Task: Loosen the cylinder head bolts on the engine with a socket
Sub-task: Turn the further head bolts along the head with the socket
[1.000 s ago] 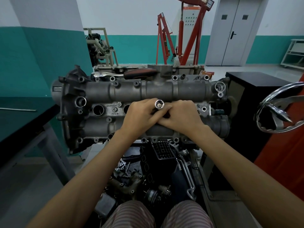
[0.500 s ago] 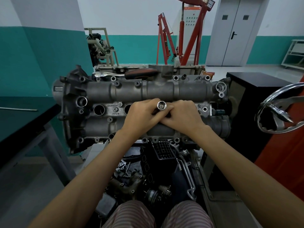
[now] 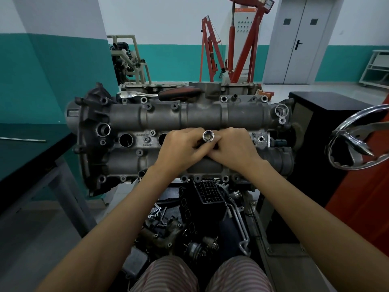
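Observation:
The grey engine cylinder head (image 3: 210,116) lies across the middle of the view on a stand. A chrome socket (image 3: 208,135) stands upright over its centre valley, open end facing me. My left hand (image 3: 181,148) and my right hand (image 3: 233,147) meet around the socket, and the fingers of both curl round its lower part. What the socket sits on is hidden by my fingers. A ratchet wrench (image 3: 160,94) with a dark red handle rests on the head's far edge. Several bolts (image 3: 146,139) show along the head.
A dark green workbench (image 3: 27,152) with a thin rod stands at the left. To the right are a black cabinet (image 3: 328,123) and a chrome handwheel (image 3: 357,140). Loose engine parts (image 3: 189,228) lie below the head. A red engine hoist (image 3: 237,45) stands behind.
Both hands stay clasped round the socket; it has shifted very slightly in my fingers. Nothing else has moved.

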